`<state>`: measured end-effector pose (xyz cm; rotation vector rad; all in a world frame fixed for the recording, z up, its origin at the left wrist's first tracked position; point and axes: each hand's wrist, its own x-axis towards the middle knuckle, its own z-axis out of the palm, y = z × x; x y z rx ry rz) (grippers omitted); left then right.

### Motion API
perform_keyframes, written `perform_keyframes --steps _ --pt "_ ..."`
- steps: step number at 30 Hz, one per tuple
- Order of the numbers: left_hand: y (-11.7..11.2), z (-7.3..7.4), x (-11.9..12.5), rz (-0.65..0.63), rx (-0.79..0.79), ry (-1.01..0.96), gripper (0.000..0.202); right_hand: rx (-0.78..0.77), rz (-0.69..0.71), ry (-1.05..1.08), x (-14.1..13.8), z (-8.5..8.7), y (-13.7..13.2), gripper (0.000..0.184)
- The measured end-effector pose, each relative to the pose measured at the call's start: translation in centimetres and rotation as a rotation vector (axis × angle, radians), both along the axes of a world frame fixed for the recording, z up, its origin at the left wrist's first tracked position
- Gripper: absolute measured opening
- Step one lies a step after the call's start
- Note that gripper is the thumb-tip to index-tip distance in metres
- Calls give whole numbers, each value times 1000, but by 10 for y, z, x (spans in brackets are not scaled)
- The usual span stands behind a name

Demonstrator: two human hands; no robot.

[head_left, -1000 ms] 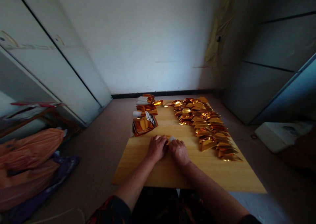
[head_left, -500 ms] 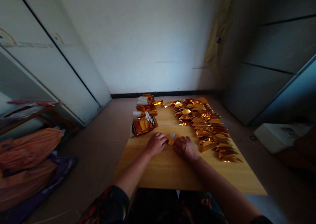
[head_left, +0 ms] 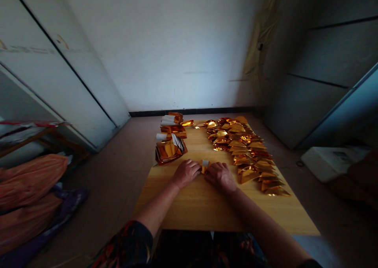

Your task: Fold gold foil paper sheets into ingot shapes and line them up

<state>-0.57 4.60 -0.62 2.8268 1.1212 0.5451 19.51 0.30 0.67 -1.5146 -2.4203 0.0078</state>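
Note:
Between my two hands lies a small piece of gold foil paper (head_left: 204,167) with a whitish patch on top, partly hidden by the fingers. My left hand (head_left: 187,172) grips its left side, fingers bent and closed. On the opposite side, my right hand (head_left: 221,176) has its fingers curled over the paper's right edge. Both hands rest low on the wooden table (head_left: 201,211). Rows of folded gold paper pieces (head_left: 248,154) stand to the right of my right hand. Beyond my left hand is a stack of gold foil sheets (head_left: 170,149), some showing white undersides.
More gold sheets (head_left: 174,131) lie at the table's far left. A pale wall (head_left: 183,55) rises beyond the table. Cabinets (head_left: 73,63) stand at left. Orange cloth (head_left: 32,177) hangs at lower left, and a white box (head_left: 321,163) sits on the floor at right.
The paper between my hands looks narrower, and the fingers of both hands have come slightly closer together. My right hand has shifted a little left. The view has turned slightly.

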Motion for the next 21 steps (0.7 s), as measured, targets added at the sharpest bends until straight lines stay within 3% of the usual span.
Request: perform_keyframes --steps 9,15,21 --pt "-5 0 9 137 83 -27 23 -12 -122 30 -7 -2 -2 22" --pt "0 -12 12 238 -21 -210 27 -131 -239 134 -8 -2 8 20" --pt "6 -15 19 324 -132 -313 29 -175 -391 102 -16 -1 13 19"
